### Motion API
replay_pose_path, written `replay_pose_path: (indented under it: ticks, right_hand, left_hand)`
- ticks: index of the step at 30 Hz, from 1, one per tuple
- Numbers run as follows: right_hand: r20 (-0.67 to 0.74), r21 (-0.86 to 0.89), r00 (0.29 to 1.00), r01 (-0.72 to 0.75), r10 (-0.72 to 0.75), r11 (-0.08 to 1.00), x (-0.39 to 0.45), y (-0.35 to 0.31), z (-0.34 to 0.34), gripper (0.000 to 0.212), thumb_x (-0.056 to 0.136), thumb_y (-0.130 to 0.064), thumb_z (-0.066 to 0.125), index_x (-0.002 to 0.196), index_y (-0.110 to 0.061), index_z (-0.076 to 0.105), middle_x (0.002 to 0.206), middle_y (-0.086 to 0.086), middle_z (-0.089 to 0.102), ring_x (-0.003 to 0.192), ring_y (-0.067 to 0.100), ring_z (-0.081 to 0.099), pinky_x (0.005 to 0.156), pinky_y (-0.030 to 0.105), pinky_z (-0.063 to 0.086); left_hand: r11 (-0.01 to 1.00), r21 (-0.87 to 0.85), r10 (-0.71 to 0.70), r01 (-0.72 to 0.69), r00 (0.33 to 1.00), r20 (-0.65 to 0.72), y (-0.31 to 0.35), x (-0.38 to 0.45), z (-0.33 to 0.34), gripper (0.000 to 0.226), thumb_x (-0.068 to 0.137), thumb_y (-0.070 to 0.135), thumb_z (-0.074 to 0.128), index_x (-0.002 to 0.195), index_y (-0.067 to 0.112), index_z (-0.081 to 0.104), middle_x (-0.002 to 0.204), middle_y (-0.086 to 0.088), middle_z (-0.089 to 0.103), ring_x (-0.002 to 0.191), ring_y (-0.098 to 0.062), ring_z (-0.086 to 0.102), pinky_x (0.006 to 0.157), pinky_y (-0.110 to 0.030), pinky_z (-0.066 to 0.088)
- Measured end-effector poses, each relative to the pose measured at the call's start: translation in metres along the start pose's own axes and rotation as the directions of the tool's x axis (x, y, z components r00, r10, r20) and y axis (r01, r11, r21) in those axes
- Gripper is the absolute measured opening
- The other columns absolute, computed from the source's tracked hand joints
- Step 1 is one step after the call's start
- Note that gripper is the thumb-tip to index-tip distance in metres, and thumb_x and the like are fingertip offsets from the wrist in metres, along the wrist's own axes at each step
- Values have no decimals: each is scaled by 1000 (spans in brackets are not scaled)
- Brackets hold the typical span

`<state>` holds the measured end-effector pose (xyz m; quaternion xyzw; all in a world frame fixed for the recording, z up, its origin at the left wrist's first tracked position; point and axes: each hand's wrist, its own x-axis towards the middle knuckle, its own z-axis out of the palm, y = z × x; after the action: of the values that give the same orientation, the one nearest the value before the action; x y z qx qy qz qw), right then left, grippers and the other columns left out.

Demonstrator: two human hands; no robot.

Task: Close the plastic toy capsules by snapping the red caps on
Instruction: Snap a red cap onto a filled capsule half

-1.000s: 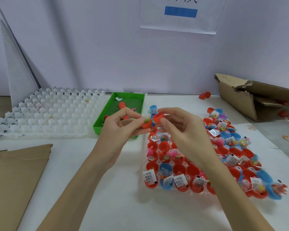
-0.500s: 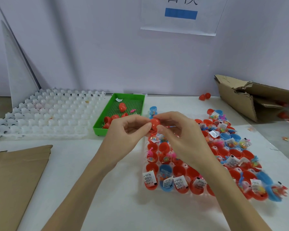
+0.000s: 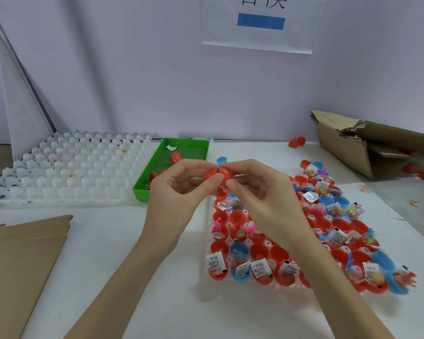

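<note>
Centrally: one red capsule (image 3: 217,176), its two halves meeting at a visible seam, held in the air above the far end of the filled tray (image 3: 267,285). Left hand (image 3: 181,192) pinches its left half between thumb and fingers; right hand (image 3: 257,192) pinches its right half likewise. Tray holds open red and blue cups with toys and labelled packets. Green basket (image 3: 157,174) just left; empty white tray (image 3: 66,172) further left; torn cardboard box (image 3: 353,148) far right.
</note>
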<state>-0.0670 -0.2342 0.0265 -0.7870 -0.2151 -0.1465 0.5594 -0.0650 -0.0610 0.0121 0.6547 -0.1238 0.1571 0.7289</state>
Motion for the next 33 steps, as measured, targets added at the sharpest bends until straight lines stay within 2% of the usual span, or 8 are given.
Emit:
replay_pose_path:
  ticks: [3, 8, 11, 17, 22, 27, 33]
  right_hand:
    - [-13, 0, 1000, 11, -11, 1000, 0, 1, 0, 26, 95, -5, 69, 118, -16, 70, 107, -6, 74, 98, 7, 73, 88, 22, 58]
    - [-15, 11, 1000, 6, -6, 1000, 1, 2, -4, 24, 95, -4, 69, 115, -16, 70, 103, -6, 75, 95, 7, 73, 86, 23, 59]
    - [18, 17, 1000, 24, -24, 1000, 1, 0, -6, 25, 95, -3, 68, 115, -19, 69, 102, -7, 75, 95, 8, 73, 84, 18, 57]
    - [52, 44, 998, 20, -22, 999, 1, -2, -8, 24, 98, -2, 65, 117, -16, 68, 104, -6, 74, 97, 10, 73, 84, 19, 57]
    - [31, 57, 999, 21, -23, 998, 0, -3, -3, 25, 95, -11, 70, 120, -14, 68, 106, -4, 73, 98, 10, 71, 85, 19, 56]
    - [33, 93, 999, 1, -4, 996, 1, -3, -6, 22, 94, -9, 70, 115, -16, 69, 100, -7, 75, 94, 11, 74, 82, 19, 57]
    - [8, -4, 1000, 10, -10, 1000, 0, 1, -2, 23, 95, -11, 69, 115, -20, 66, 102, -12, 72, 95, 2, 72, 83, 13, 55]
  left_hand:
    - [999, 9, 49, -49, 999, 8, 1, -2, 2, 22, 85, 14, 85, 104, 25, 81, 97, 1, 81, 91, -15, 78, 79, -18, 58]
    - [997, 25, 67, -69, 995, 67, 3, -2, 2, 36, 84, 0, 82, 110, 26, 80, 100, 4, 81, 88, -6, 76, 81, -14, 56]
    - [994, 49, 94, -97, 994, 59, 5, -1, 0, 36, 81, 4, 83, 107, 29, 81, 98, 5, 81, 88, -8, 77, 82, -14, 57]
    - [994, 31, 104, -106, 992, 70, 6, 0, -1, 34, 78, 13, 84, 106, 33, 82, 98, 6, 81, 89, -9, 78, 82, -14, 57]
    - [995, 49, 86, -91, 992, 89, 2, 1, -2, 35, 84, 6, 82, 113, 24, 79, 102, 6, 81, 95, -12, 78, 86, -17, 57]
    - [994, 45, 90, -95, 989, 117, 3, 1, -5, 35, 85, 5, 79, 116, 22, 78, 105, 7, 81, 100, -10, 77, 88, -15, 57]
    - [988, 109, 99, -112, 989, 112, -1, 1, -4, 38, 86, 2, 79, 122, 12, 76, 105, 5, 81, 97, -10, 77, 89, -20, 58]
